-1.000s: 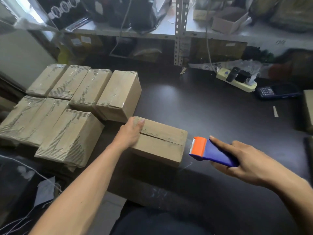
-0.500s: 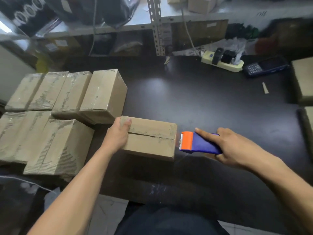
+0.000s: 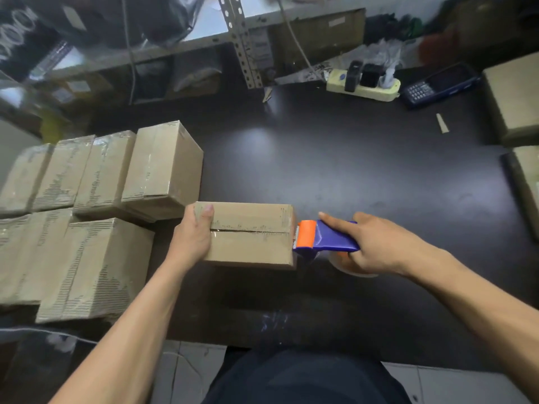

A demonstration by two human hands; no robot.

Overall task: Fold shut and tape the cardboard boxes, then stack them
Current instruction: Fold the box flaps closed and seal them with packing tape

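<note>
1. The left hand (image 3: 191, 239) grips the left end of a cardboard box (image 3: 250, 236) on the dark table (image 3: 364, 176). The thumb lies on the top flap and the other fingers are hidden behind the end face.
2. The box's two top flaps are folded down and meet at a dark seam running from the left thumb toward the right hand. A little shiny tape shows near the left thumb. Whether tape covers the whole seam cannot be told.
3. The right hand (image 3: 376, 246) holds a blue tape dispenser (image 3: 323, 237). Its index finger lies straight along the top and the remaining fingers curl around the handle.
4. The dispenser's orange head touches the box's right end, just beyond the right index fingertip.
5. Taped boxes (image 3: 116, 199) sit packed together in rows just left of the left hand, the nearest one touching the gripped box's far left corner.
6. More cardboard (image 3: 516, 97) lies well beyond the right hand, at the table's right edge.
</note>
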